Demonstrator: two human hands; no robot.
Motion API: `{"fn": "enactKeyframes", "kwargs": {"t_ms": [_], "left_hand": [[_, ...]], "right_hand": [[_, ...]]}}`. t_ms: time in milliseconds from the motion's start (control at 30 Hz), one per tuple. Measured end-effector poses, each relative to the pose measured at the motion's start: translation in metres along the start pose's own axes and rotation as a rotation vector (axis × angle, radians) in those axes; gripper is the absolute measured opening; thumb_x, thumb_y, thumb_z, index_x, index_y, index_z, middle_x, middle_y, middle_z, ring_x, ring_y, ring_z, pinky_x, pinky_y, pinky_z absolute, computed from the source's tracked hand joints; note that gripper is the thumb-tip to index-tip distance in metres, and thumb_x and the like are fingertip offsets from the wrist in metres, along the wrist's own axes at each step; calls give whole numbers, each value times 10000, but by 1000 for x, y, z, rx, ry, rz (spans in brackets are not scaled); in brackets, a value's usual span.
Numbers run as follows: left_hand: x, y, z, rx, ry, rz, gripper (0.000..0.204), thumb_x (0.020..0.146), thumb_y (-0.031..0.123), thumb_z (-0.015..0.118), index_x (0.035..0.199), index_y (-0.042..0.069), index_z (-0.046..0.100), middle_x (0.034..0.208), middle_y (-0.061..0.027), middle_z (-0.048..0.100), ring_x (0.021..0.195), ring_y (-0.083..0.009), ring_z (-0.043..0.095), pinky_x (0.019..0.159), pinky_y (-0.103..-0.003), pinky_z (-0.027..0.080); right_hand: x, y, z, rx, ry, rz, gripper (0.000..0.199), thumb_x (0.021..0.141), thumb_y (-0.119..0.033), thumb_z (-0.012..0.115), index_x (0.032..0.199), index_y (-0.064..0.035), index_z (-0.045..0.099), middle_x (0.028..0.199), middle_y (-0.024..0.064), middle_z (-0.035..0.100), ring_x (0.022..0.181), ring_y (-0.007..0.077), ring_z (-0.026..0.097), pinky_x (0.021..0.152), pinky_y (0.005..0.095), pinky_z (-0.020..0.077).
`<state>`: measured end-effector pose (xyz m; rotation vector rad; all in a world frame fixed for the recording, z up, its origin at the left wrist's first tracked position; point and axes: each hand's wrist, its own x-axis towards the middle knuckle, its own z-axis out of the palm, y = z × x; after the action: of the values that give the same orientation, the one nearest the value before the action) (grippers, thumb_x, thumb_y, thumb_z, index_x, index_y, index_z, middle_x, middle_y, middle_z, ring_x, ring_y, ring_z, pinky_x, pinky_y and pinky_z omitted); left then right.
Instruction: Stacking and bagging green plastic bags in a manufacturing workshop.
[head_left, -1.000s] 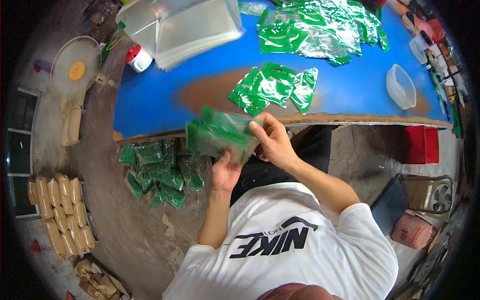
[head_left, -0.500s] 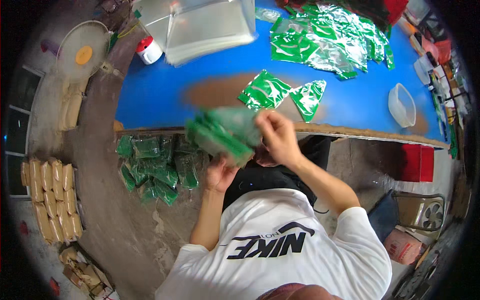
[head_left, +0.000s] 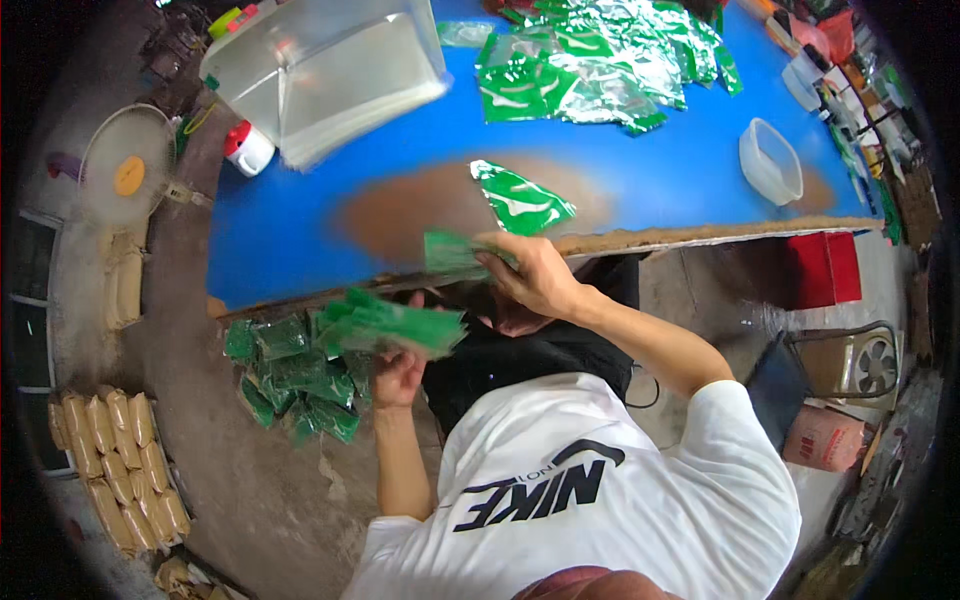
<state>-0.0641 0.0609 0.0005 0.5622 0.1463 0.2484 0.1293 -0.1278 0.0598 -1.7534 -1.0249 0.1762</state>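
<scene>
Below the table's front edge, my left hand (head_left: pixel 398 378) grips a stack of flat green plastic packets (head_left: pixel 390 325), blurred by motion. My right hand (head_left: pixel 540 278) pinches a single green packet (head_left: pixel 450 252) by one end at the table edge, apart from the stack. Just beyond it, one shiny green-and-silver packet (head_left: pixel 530 203) lies on the worn brown patch of the blue table (head_left: pixel 640 190). Farther back spreads a large heap of similar packets (head_left: pixel 590 75).
Clear plastic sheets (head_left: pixel 350 90) lie at the back left beside a red-and-white container (head_left: pixel 248 149). A clear tub (head_left: pixel 770 163) stands at right. Bagged green bundles (head_left: pixel 300 370) lie below the table's left side; a fan (head_left: pixel 128 170) is farther left.
Two packets lay near the table edge; one remains there, and my right hand now holds a single packet. My left hand has moved lower and left with the stack. The whole view has shifted.
</scene>
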Motion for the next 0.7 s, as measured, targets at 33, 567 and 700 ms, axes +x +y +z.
{"fn": "enactKeyframes", "kwargs": {"t_ms": [33, 567, 700], "left_hand": [[5, -1, -12, 72, 31, 33, 629, 758, -101, 679, 1343, 44, 500, 1370, -144, 536, 1281, -288, 509, 1095, -431, 400], [-6, -14, 2, -148, -13, -81, 553, 801, -20, 702, 1317, 71, 528, 1275, -89, 604, 1202, -257, 569, 1057, -450, 439], [18, -38, 36, -74, -87, -109, 571, 797, -22, 710, 1327, 67, 518, 1297, -90, 582, 1235, -259, 535, 1053, -453, 432]], "right_hand": [[6, -7, 1, 81, -43, 68, 210, 941, -149, 595, 1080, 2, 636, 840, 222, 656, 709, 365, 622, 627, 385, 479], [2, 7, -47, -145, 599, 90, 190, 952, -62, 591, 1114, 13, 656, 959, 126, 627, 788, 206, 583, 694, 293, 469], [8, 23, -37, -16, 699, 108, 216, 981, -137, 591, 1113, 20, 656, 902, 61, 625, 741, 137, 544, 656, 282, 440]]}}
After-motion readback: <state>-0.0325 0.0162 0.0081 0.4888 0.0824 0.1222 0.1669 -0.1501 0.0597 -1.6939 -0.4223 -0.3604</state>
